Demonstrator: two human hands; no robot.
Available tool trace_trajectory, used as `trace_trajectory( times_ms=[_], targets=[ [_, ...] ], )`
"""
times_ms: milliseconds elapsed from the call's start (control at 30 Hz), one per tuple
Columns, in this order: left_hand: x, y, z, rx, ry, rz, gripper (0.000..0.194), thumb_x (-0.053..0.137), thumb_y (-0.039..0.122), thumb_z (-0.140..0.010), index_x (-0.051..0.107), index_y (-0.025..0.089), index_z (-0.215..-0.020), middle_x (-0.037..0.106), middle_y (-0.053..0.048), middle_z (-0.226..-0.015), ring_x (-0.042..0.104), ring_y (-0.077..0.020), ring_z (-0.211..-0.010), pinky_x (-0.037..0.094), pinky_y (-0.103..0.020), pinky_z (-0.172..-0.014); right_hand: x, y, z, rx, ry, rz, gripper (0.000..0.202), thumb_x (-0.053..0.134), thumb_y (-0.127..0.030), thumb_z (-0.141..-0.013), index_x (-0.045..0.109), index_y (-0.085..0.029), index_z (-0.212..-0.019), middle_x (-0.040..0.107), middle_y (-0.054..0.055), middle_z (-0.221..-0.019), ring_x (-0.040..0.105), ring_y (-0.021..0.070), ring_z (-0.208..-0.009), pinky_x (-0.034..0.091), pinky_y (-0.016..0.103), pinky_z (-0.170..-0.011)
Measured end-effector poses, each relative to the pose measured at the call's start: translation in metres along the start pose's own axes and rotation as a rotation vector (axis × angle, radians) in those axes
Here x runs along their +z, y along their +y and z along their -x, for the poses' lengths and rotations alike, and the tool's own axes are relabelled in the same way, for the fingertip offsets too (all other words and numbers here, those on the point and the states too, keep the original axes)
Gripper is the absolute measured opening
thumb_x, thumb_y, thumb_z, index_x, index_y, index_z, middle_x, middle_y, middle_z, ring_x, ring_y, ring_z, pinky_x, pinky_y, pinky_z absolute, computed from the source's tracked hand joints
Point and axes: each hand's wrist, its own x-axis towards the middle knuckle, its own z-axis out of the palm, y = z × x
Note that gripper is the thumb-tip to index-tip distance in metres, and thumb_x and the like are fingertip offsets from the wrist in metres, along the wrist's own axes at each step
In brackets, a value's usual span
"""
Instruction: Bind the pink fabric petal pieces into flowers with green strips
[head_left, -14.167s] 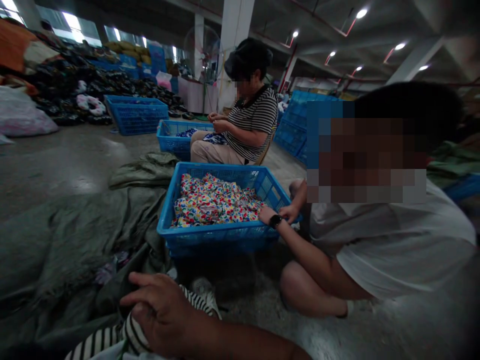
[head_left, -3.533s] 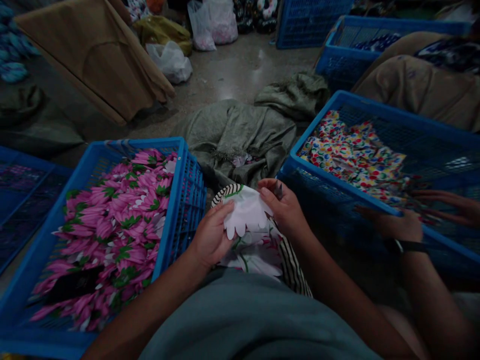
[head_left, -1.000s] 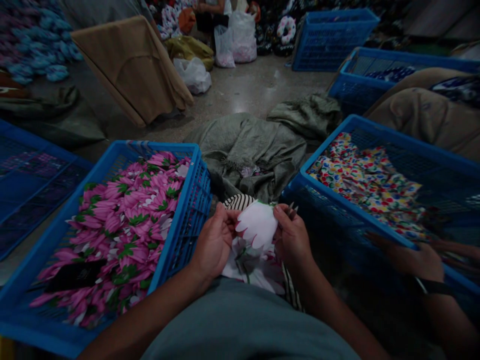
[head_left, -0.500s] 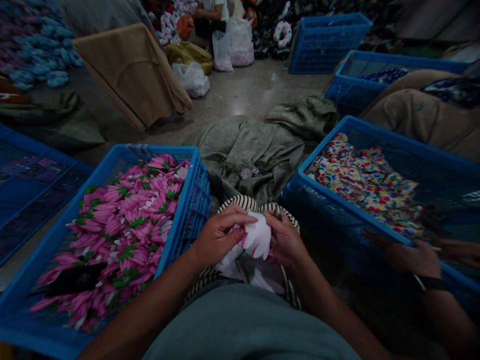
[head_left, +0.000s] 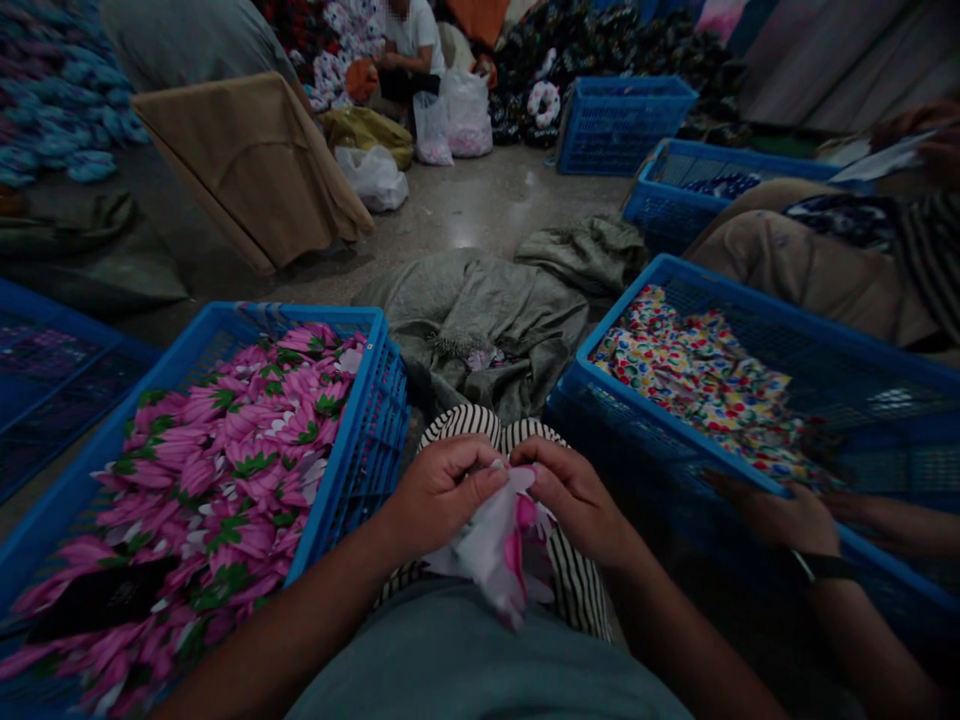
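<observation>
Over my lap, my left hand (head_left: 450,490) and my right hand (head_left: 570,490) pinch the top edge of a white and pink petal-shaped fabric piece (head_left: 491,550). Their fingertips nearly meet, and the cloth hangs down between them. More pale fabric lies beneath it on my striped trousers (head_left: 581,575), partly covered by my hands. To the left stands a blue crate (head_left: 375,330) heaped with pink fabric flowers (head_left: 247,440) that have green tips. A flat black object (head_left: 105,598) rests on that heap.
A blue crate (head_left: 581,385) of colourful dotted fabric pieces (head_left: 697,375) stands at the right, with a co-worker's hand (head_left: 802,520) at its near side. Grey-green sacking (head_left: 480,295) lies on the floor ahead. A cloth-draped chair back (head_left: 247,170) and another person (head_left: 412,45) are farther off.
My hands have moved slightly down and closer together, and the fabric piece has turned and hangs lower, showing its pink edge. The view has tilted up and shifted a little to the right.
</observation>
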Motion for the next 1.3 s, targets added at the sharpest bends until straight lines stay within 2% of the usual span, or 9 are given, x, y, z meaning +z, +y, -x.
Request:
trace_trajectory(
  times_ms=[133, 267, 600, 767, 900, 1000, 1133, 1300],
  targets=[
    [0.000, 0.000, -0.001, 0.099, -0.067, -0.075, 0.016, 0.049, 0.024, -0.081, 0.059, 0.015, -0.072, 0.051, 0.001, -0.066, 0.048, -0.0108, -0.064, 0.036, -0.022, -0.061, 0.000, 0.000, 0.001, -0.017, -0.097, -0.052, 0.033, 0.038, -0.042, -0.087, 0.051, -0.016, -0.072, 0.043, -0.002, -0.062, 0.040, 0.0105, -0.056, 0.031, 0.021, -0.050],
    [0.001, 0.000, -0.001, 0.130, -0.102, -0.076, 0.018, 0.048, 0.022, -0.081, 0.056, 0.015, -0.067, 0.048, 0.002, -0.062, 0.046, -0.0098, -0.061, 0.034, -0.022, -0.059, -0.002, 0.000, 0.001, -0.035, -0.157, -0.043, 0.032, 0.040, -0.042, -0.086, 0.054, -0.015, -0.075, 0.044, -0.002, -0.061, 0.041, 0.0099, -0.055, 0.031, 0.020, -0.049],
    [0.003, -0.003, -0.001, 0.095, -0.132, -0.028, 0.021, 0.048, 0.022, -0.081, 0.048, 0.016, -0.061, 0.042, 0.003, -0.060, 0.042, -0.0093, -0.060, 0.031, -0.022, -0.057, 0.002, -0.007, 0.002, -0.099, -0.129, 0.066, 0.030, 0.041, -0.038, -0.087, 0.054, -0.015, -0.073, 0.043, -0.003, -0.057, 0.041, 0.0088, -0.051, 0.030, 0.021, -0.049],
    [0.004, -0.006, 0.001, 0.088, -0.162, 0.018, 0.021, 0.048, 0.023, -0.080, 0.049, 0.015, -0.061, 0.041, 0.003, -0.060, 0.041, -0.0092, -0.059, 0.031, -0.023, -0.057, 0.008, 0.003, 0.004, -0.036, -0.082, -0.045, 0.033, 0.044, -0.039, -0.085, 0.051, -0.015, -0.063, 0.040, -0.004, -0.053, 0.037, 0.0085, -0.048, 0.028, 0.021, -0.046],
    [0.005, -0.006, 0.002, -0.004, -0.095, 0.092, 0.020, 0.048, 0.028, -0.081, 0.051, 0.015, -0.065, 0.044, 0.002, -0.063, 0.041, -0.0098, -0.060, 0.031, -0.022, -0.056, 0.021, 0.016, 0.008, 0.212, 0.206, -0.519, 0.041, 0.042, -0.056, -0.080, 0.052, -0.018, -0.067, 0.036, -0.005, -0.049, 0.028, 0.0079, -0.039, 0.022, 0.019, -0.037],
    [0.006, -0.009, 0.001, -0.147, 0.000, 0.216, 0.023, 0.049, 0.032, -0.080, 0.048, 0.016, -0.064, 0.040, 0.004, -0.060, 0.036, -0.0084, -0.056, 0.029, -0.020, -0.052, 0.028, 0.022, 0.009, 0.322, 0.347, -0.800, 0.047, 0.048, -0.064, -0.071, 0.057, -0.019, -0.078, 0.043, -0.004, -0.053, 0.033, 0.0078, -0.040, 0.026, 0.018, -0.036],
    [0.010, -0.016, -0.003, -0.291, 0.028, 0.416, 0.028, 0.052, 0.040, -0.077, 0.044, 0.016, -0.066, 0.036, 0.006, -0.057, 0.031, -0.0065, -0.050, 0.024, -0.019, -0.046, 0.026, 0.026, 0.009, 0.383, 0.321, -0.850, 0.036, 0.065, -0.049, -0.066, 0.061, -0.014, -0.076, 0.054, 0.000, -0.062, 0.046, 0.0079, -0.049, 0.035, 0.016, -0.042],
    [0.015, -0.023, -0.010, -0.345, 0.067, 0.402, 0.028, 0.054, 0.041, -0.075, 0.045, 0.016, -0.065, 0.039, 0.007, -0.053, 0.032, -0.0061, -0.047, 0.024, -0.018, -0.044, 0.022, 0.030, 0.009, 0.410, 0.139, -0.810, 0.028, 0.074, -0.033, -0.059, 0.057, -0.015, -0.072, 0.050, -0.005, -0.051, 0.037, 0.0033, -0.036, 0.026, 0.014, -0.034]
  ],
)
